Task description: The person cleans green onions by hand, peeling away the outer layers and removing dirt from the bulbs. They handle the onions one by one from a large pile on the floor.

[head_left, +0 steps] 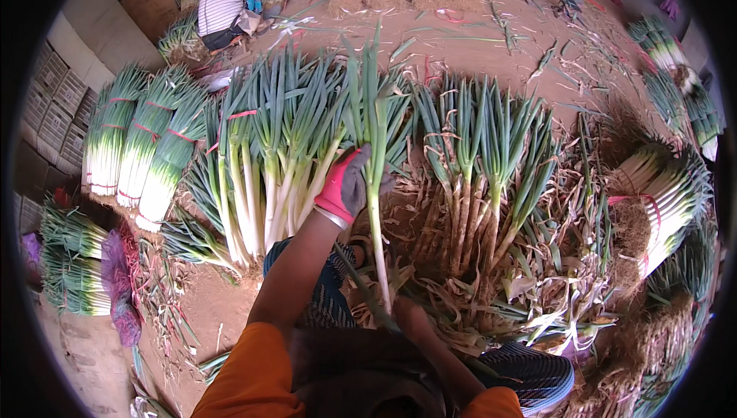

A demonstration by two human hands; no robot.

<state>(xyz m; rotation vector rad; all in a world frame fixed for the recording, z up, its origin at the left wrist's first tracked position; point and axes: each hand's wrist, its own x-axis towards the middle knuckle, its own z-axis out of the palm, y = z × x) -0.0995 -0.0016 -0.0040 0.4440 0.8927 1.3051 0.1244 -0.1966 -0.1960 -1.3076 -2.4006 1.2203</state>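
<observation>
A long green onion [375, 218] stands nearly upright in front of me, its green leaves at the top and its white stem running down. My left hand [347, 188], in a red and dark glove, is closed around its upper stem. At its lower end, my right hand [412, 320] is closed, with the fingers partly hidden. A loose green leaf strip [361, 284] slants down to the right hand. Cleaned green onions [280, 165] with white stems lean together at left. Uncleaned ones [468, 188], with brown husks on their stems, stand at right.
Peeled husks and leaves [537, 295] litter the ground at right. Tied bundles [157, 145] stand at far left, more [652, 203] lie at far right. A purple mesh bag [121, 287] lies at lower left. Another person [229, 5] crouches at the back left.
</observation>
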